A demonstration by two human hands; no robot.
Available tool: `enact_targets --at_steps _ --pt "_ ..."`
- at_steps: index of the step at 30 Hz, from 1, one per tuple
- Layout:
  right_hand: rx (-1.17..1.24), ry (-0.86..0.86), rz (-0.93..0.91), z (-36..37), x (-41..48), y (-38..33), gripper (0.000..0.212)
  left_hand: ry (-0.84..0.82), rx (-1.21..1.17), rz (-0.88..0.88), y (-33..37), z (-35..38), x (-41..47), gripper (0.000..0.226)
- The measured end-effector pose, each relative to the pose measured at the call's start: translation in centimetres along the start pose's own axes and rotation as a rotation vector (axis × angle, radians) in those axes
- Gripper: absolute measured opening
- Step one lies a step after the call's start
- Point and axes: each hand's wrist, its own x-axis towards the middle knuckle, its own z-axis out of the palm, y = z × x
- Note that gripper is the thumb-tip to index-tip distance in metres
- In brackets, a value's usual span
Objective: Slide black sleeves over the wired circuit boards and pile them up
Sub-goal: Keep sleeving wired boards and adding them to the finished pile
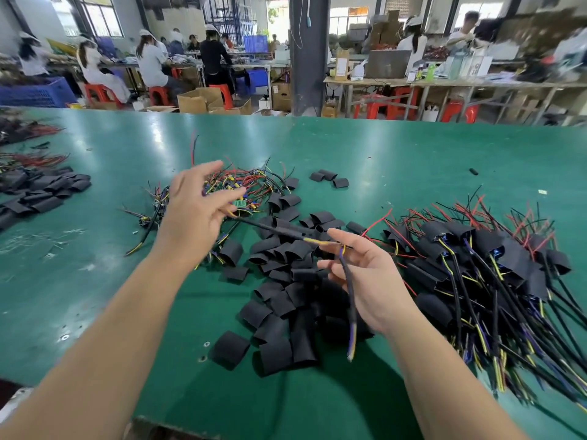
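Observation:
My left hand (197,214) is raised over a tangle of bare wired circuit boards (254,181), fingers spread. Its thumb and a fingertip pinch a small green wired circuit board (239,203). That board's black cable (279,228) runs taut to the right and drapes over the loose, palm-up fingers of my right hand (365,274). The cable's yellow and blue end (351,341) hangs below it. Loose black sleeves (279,300) lie heaped between my hands. A pile of sleeved boards (482,268) with trailing wires sits to the right.
The green table (381,154) stretches far back. Another heap of black sleeves (41,192) and red-wired parts (31,160) lies at the far left. A few stray sleeves (328,177) rest behind the board tangle. People work at benches in the background.

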Motion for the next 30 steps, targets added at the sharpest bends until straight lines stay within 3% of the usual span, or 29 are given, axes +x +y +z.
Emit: enact_targets --at_steps 2,5,7,11,13,17,19,21,26,30 --pt "-0.029 -0.005 0.003 0.2 0.0 0.0 0.049 -0.101 0.171 -0.168 -2.1 -0.5 0.2 0.069" --pt "-0.038 -0.023 0.002 0.3 -0.1 -0.1 0.048 -0.185 0.345 -0.629 -4.9 -1.8 0.3 0.118" --pt "-0.061 -0.017 0.004 0.2 0.0 -0.1 0.049 -0.220 0.296 -0.797 -5.7 -2.5 0.0 0.122" --pt "-0.105 -0.002 0.022 0.1 0.2 0.1 0.060 -0.410 0.370 -0.714 -4.9 -3.2 -0.8 0.075" --pt "-0.123 0.009 0.030 0.1 0.2 0.3 0.064 -0.669 0.366 -0.604 -3.0 -4.6 -0.9 0.050" --pt "-0.143 0.011 0.051 0.0 0.3 0.4 0.061 -1.499 0.108 -0.552 1.7 -5.9 -2.1 0.070" --pt "-0.143 0.011 0.053 0.0 0.2 0.4 0.060 -1.650 0.074 -0.534 3.1 -5.1 -3.4 0.067" --pt "-0.134 0.013 0.055 0.0 0.1 0.3 0.060 -1.608 -0.006 -0.503 4.1 -3.7 -4.3 0.056" --pt "-0.010 -0.019 0.057 0.0 -0.2 -0.3 0.057 -1.134 -0.201 -0.459 5.0 -1.0 -4.8 0.020" --pt "-0.057 -0.010 -0.010 0.1 -0.6 -0.3 0.036 -0.984 -0.269 -0.449 4.5 -0.4 -4.4 0.025"
